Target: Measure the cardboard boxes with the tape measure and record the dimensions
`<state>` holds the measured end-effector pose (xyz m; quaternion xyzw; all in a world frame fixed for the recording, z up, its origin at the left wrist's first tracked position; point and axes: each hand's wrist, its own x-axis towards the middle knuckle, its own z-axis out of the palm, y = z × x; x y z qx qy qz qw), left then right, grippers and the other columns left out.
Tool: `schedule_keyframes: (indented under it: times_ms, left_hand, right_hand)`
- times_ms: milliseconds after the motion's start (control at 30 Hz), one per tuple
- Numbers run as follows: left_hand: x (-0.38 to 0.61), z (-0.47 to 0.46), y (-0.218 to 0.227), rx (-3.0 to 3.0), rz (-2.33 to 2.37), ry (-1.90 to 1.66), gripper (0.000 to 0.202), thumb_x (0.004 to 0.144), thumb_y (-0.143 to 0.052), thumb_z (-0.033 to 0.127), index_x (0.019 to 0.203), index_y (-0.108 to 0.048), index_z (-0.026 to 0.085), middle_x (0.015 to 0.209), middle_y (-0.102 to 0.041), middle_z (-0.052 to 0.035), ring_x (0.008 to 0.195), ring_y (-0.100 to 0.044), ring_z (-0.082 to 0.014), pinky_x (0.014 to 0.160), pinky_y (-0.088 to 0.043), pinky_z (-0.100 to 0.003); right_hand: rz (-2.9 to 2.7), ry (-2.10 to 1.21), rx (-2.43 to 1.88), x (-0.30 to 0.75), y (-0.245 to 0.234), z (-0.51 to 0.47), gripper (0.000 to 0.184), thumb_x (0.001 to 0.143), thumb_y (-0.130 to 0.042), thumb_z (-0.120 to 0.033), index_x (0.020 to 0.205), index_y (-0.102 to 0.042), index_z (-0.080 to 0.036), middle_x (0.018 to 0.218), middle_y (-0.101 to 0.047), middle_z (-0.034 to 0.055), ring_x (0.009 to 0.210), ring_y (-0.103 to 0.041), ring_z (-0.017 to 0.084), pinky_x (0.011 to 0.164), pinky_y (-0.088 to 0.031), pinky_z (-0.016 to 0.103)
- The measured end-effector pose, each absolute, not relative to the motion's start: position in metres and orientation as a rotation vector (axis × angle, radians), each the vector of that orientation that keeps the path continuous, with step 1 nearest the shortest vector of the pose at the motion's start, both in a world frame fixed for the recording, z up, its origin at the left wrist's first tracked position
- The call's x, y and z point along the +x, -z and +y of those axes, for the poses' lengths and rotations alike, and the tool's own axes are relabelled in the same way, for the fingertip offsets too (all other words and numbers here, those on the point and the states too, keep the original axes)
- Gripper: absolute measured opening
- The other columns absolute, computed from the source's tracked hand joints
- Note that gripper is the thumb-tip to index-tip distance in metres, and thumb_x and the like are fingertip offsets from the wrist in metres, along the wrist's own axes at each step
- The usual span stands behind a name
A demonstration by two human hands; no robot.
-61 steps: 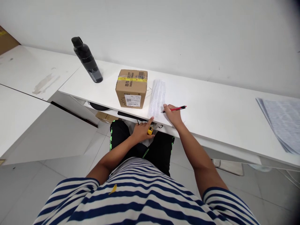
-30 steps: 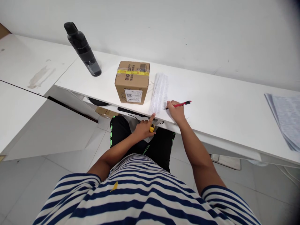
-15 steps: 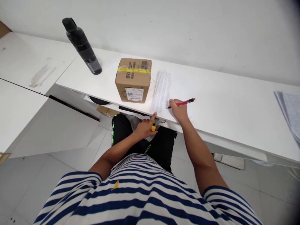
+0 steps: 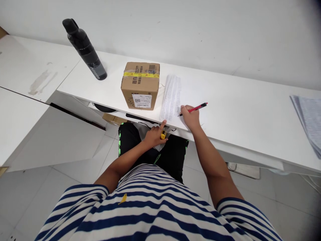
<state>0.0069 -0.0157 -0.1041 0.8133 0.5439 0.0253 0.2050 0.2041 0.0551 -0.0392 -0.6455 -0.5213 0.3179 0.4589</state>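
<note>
My right hand [image 4: 190, 117] rests on the white desk [image 4: 235, 113] and grips a red pen [image 4: 194, 108], its tip against the right edge of a printed paper sheet [image 4: 171, 97]. My left hand [image 4: 154, 135] is at the desk's front edge. Its index finger points up to the sheet's near end while the other fingers curl around a small yellow object [image 4: 163, 135]. A taped cardboard box [image 4: 140, 85] with a label stands just left of the sheet.
A black water bottle [image 4: 84, 49] stands at the desk's far left. A stack of printed papers [image 4: 308, 117] lies at the right edge. Another white desk [image 4: 30, 77] adjoins on the left. Dark items sit on a shelf under the desk.
The pen hand has crept a little further up along the sheet. My left hand stays at the desk edge. The view has shifted slightly.
</note>
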Motion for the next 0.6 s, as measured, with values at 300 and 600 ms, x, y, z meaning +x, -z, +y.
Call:
schedule_keyframes:
  times_ms: [300,600]
  left_hand:
    - [0.006,-0.017,0.105,2.270,1.531,-0.067,0.111,0.081,-0.070,0.059,0.165,-0.007,0.023,0.121,-0.067,-0.0148,0.114,-0.060,-0.0340,0.081,-0.050,-0.036]
    - [0.000,-0.018,0.100,2.232,1.504,-0.127,0.111,0.079,-0.071,0.059,0.165,-0.010,0.023,0.121,-0.067,-0.0159,0.113,-0.061,-0.0352,0.088,-0.050,-0.040]
  right_hand:
    - [-1.258,-0.782,-1.585,0.206,0.041,0.057,0.033,0.084,-0.056,-0.031,0.052,-0.053,-0.021,0.049,-0.045,-0.0049,0.056,-0.045,0.013,0.062,-0.041,0.029]
    - [-1.238,-0.613,-1.598,0.205,0.052,0.057,0.038,0.091,-0.052,-0.045,0.062,-0.057,-0.020,0.062,-0.056,-0.0002,0.068,-0.055,0.017,0.072,-0.046,0.033]
